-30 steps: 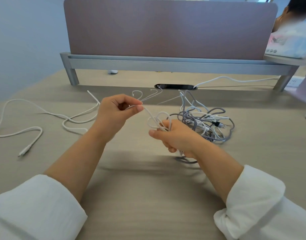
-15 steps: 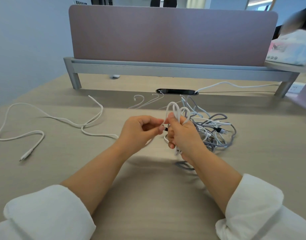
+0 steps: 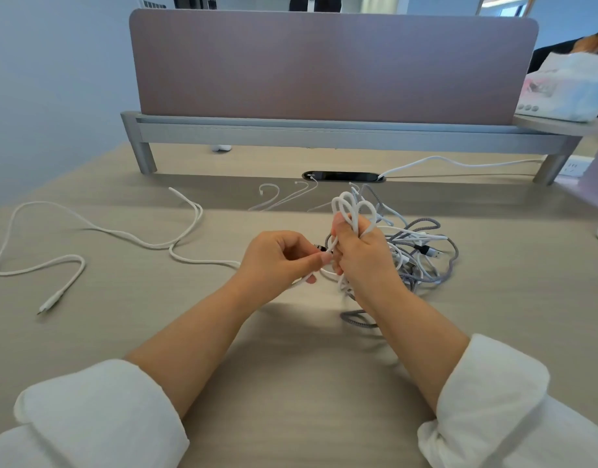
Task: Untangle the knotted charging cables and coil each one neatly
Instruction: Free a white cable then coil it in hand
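Grip: right hand (image 3: 361,258) is fisted round a bunch of white cable loops (image 3: 353,211); left hand (image 3: 279,261) pinches the same white cable (image 3: 206,261) just beside it.
Uncoiled run trails left across the bench (image 3: 290,366), long axis roughly left-right, plug end (image 3: 45,307) far left, well apart from both hands. Left hand is nearer that slack, so I'd judge it feeds the next loop rightward into the right grip. Grey-and-white tangle (image 3: 419,261) sits on the bench just behind the right hand, not yet sorted; snag risk.
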Demonstrator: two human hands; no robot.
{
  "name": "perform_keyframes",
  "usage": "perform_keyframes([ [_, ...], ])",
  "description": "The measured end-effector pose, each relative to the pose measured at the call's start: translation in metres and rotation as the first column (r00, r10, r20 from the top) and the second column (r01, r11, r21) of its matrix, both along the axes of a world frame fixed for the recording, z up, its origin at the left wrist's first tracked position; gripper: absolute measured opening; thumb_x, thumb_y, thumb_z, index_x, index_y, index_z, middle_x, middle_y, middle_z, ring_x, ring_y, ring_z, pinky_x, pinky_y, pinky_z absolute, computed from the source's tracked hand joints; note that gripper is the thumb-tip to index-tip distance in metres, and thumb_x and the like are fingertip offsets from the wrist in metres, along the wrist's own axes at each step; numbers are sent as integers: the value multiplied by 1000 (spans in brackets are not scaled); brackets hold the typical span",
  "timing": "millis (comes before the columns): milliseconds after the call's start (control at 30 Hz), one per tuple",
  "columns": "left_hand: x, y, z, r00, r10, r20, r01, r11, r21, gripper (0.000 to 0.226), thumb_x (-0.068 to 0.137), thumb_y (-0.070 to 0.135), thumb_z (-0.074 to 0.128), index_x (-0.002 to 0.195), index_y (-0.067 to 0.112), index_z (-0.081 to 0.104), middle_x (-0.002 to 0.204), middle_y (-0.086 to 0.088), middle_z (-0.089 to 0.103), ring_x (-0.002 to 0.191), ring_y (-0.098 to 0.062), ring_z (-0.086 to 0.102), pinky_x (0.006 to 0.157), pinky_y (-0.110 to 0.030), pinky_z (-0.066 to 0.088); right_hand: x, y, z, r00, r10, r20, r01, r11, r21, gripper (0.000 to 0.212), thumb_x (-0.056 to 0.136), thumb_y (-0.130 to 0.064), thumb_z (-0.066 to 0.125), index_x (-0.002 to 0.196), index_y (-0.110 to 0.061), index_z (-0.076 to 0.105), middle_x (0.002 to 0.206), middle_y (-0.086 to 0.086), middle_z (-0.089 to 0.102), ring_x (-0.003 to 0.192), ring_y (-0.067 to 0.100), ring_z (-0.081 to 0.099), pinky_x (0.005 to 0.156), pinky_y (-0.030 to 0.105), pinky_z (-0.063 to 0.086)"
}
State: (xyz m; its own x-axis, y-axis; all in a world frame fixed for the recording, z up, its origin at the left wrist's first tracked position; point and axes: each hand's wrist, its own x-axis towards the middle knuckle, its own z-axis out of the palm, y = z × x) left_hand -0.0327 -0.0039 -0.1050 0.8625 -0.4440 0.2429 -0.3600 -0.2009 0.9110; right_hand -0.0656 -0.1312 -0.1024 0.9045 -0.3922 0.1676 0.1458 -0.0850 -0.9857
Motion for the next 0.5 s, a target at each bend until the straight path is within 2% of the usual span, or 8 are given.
perform_keyframes([
  [100, 2, 5, 4, 994, -99, -49, 105, 984, 147, 11, 78, 18, 72, 70, 16, 66, 58, 8, 64, 48, -9, 58, 57, -25, 49, 2, -3, 1, 999, -43, 13, 42, 997, 72, 39, 98, -30, 42, 63, -15, 46, 51, 0, 43, 46, 12, 40, 50, 26, 36],
  [200, 7, 10, 3, 983, -161, -88, 178, 956, 233, 11, 81, 21, 69, 71, 19, 66, 58, 11, 63, 48, -8, 56, 61, -28, 50, 2, -5, 3, 994, 68, 82, -90, 948, 305, 40, 99, -28, 39, 62, -13, 46, 47, -4, 47, 49, 12, 48, 60, 32, 48],
  [267, 9, 13, 4, 980, -171, -97, 194, 929, 316, 13, 80, 24, 70, 68, 19, 67, 56, 11, 63, 49, -6, 55, 60, -27, 51, 1, -5, 5, 983, 146, 110, -178, 899, 400, 40, 100, -27, 37, 63, -12, 43, 48, -3, 39, 43, 9, 41, 52, 28, 50],
  [333, 12, 16, 5, 977, -192, -96, 215, 878, 429, 17, 78, 28, 71, 63, 21, 66, 51, 11, 60, 46, -4, 54, 54, -17, 46, -1, -4, 7, 975, 190, 114, -220, 883, 416, 37, 100, -29, 37, 66, -14, 38, 47, -5, 32, 41, 7, 29, 37, 18, 35],
  [400, 16, 22, 9, 980, -191, -50, 190, 848, 495, 19, 76, 30, 73, 60, 25, 65, 47, 12, 58, 43, -1, 51, 50, -12, 41, -2, -5, 9, 972, 222, 73, -233, 897, 376, 37, 100, -30, 37, 65, -16, 34, 47, -5, 28, 40, 7, 22, 34, 15, 23],
  [500, 24, 31, 14, 976, -162, 145, 70, 866, 496, 12, 71, 31, 76, 64, 25, 69, 56, 9, 63, 52, -5, 53, 55, -16, 44, -4, -7, 9, 947, 310, -82, -275, 917, 290, 37, 99, -33, 40, 66, -17, 33, 46, -6, 29, 38, 6, 22, 33, 15, 22],
])
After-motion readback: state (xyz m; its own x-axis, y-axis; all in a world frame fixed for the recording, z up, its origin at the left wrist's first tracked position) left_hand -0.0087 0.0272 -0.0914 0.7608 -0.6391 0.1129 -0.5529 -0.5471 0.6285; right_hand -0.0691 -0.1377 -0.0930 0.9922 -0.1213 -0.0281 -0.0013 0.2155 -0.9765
